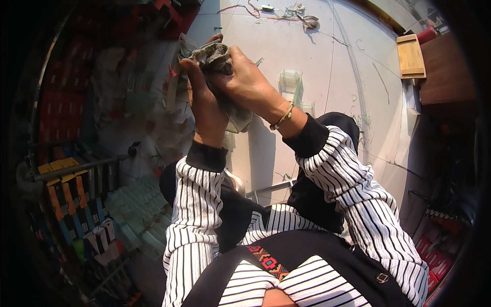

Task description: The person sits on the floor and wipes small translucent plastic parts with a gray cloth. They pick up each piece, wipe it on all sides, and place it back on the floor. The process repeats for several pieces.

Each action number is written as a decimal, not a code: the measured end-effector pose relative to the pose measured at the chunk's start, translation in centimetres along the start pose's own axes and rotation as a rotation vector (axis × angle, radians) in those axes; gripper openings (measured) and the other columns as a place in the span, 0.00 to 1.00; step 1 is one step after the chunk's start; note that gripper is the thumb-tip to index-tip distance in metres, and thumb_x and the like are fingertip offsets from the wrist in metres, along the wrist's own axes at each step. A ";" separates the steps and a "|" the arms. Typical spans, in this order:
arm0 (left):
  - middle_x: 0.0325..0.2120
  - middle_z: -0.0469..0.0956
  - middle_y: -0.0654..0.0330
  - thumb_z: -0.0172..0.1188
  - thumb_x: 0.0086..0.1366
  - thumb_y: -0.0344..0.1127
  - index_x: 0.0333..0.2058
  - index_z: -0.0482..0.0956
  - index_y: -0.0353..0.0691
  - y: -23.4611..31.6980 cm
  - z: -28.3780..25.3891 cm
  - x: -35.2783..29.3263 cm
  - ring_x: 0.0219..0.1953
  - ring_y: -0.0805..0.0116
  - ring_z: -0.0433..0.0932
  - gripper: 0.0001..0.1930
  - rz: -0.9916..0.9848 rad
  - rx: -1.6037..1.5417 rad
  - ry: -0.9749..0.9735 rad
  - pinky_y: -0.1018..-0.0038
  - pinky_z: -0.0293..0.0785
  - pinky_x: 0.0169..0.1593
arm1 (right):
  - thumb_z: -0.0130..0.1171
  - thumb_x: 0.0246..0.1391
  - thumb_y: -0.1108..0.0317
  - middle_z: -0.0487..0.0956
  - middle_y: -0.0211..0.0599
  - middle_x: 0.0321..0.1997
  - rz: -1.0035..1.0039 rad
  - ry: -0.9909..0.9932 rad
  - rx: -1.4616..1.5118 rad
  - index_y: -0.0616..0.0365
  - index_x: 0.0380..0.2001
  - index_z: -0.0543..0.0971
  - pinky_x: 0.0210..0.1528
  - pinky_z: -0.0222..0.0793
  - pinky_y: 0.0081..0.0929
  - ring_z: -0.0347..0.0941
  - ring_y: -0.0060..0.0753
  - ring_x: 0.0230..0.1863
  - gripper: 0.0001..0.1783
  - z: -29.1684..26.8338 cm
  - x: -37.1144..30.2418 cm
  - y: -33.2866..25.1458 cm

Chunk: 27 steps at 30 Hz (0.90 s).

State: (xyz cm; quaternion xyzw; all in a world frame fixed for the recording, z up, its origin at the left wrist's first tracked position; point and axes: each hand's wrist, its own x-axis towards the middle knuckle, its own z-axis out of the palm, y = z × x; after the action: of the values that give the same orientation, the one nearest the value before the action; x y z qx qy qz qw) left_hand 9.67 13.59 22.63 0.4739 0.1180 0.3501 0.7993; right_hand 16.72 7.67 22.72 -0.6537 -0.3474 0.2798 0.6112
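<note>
Both my hands are raised in front of me at the upper middle, close together. A crumpled, dirty grey cloth [214, 55] is between them, bunched up at the top. My left hand [205, 105] closes on it from the left, with the thumb along its near side. From the right, my right hand [246, 82] grips the cloth with bent fingers. Something pale and translucent [239, 122] shows below my hands; I cannot tell whether it is part of what I hold. On the floor just right of my hands stands a small clear glass piece [290, 84].
Scraps of cord and rag [307, 20] lie on the pale tiled floor [307, 56] ahead. A wooden block [411, 56] is at the right. On the left are stacked glass pieces [138, 207], packaged tools on a rack [71, 197] and red boxes [61, 102] in shadow.
</note>
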 end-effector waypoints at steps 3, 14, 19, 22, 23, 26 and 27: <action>0.54 0.66 0.54 0.36 0.67 0.58 0.53 0.64 0.34 -0.4 0.1 0.1 0.54 0.66 0.67 0.32 -0.005 0.065 0.006 0.71 0.59 0.59 | 0.56 0.49 0.70 0.77 0.50 0.34 -0.085 0.084 -0.053 0.68 0.39 0.66 0.39 0.70 0.26 0.74 0.33 0.36 0.16 0.0 -0.1 -0.1; 0.49 0.71 0.54 0.35 0.70 0.38 0.48 0.71 0.31 -0.3 -1.7 1.0 0.48 0.70 0.71 0.20 -0.064 -0.226 0.053 0.75 0.65 0.55 | 0.54 0.47 0.75 0.75 0.52 0.38 -0.022 0.036 0.211 0.67 0.44 0.65 0.44 0.69 0.27 0.74 0.45 0.41 0.19 0.6 -0.4 0.9; 0.50 0.71 0.54 0.35 0.70 0.38 0.49 0.70 0.31 -0.4 -1.1 0.6 0.49 0.70 0.71 0.20 -0.039 -0.126 0.074 0.76 0.65 0.54 | 0.59 0.44 0.73 0.73 0.52 0.39 -0.158 0.077 0.073 0.63 0.41 0.64 0.45 0.68 0.31 0.72 0.48 0.42 0.21 1.0 -0.4 0.8; 0.48 0.71 0.55 0.38 0.70 0.40 0.49 0.69 0.30 -1.0 -0.5 0.1 0.48 0.71 0.70 0.20 -0.004 -0.069 0.071 0.77 0.65 0.54 | 0.60 0.44 0.73 0.74 0.52 0.37 -0.080 0.121 -0.021 0.62 0.39 0.64 0.43 0.69 0.32 0.73 0.52 0.40 0.20 0.5 -0.2 0.7; 0.48 0.71 0.56 0.39 0.70 0.40 0.49 0.69 0.30 -1.2 -0.4 0.0 0.48 0.71 0.71 0.19 0.039 0.007 0.081 0.78 0.65 0.53 | 0.59 0.44 0.73 0.76 0.51 0.34 -0.099 0.130 -0.041 0.62 0.37 0.65 0.39 0.70 0.32 0.74 0.53 0.38 0.18 0.4 -0.1 0.7; 0.50 0.69 0.55 0.37 0.70 0.43 0.51 0.66 0.32 -1.4 -0.4 -0.2 0.50 0.70 0.68 0.22 0.055 0.112 0.052 0.75 0.63 0.56 | 0.58 0.46 0.74 0.76 0.50 0.31 -0.198 0.148 -0.054 0.63 0.34 0.67 0.36 0.71 0.29 0.76 0.46 0.35 0.13 0.1 0.0 0.9; 0.51 0.68 0.55 0.36 0.70 0.45 0.53 0.65 0.32 -1.3 -0.5 -0.2 0.52 0.69 0.67 0.23 0.017 0.198 0.081 0.74 0.62 0.57 | 0.58 0.46 0.75 0.77 0.49 0.31 -0.143 0.153 0.019 0.64 0.34 0.68 0.36 0.71 0.28 0.76 0.42 0.34 0.12 0.1 0.1 1.0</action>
State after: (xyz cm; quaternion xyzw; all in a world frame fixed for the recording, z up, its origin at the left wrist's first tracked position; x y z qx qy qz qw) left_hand 9.83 13.40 21.24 0.5370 0.1802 0.3622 0.7402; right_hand 16.86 7.79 21.72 -0.6407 -0.3429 0.1879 0.6608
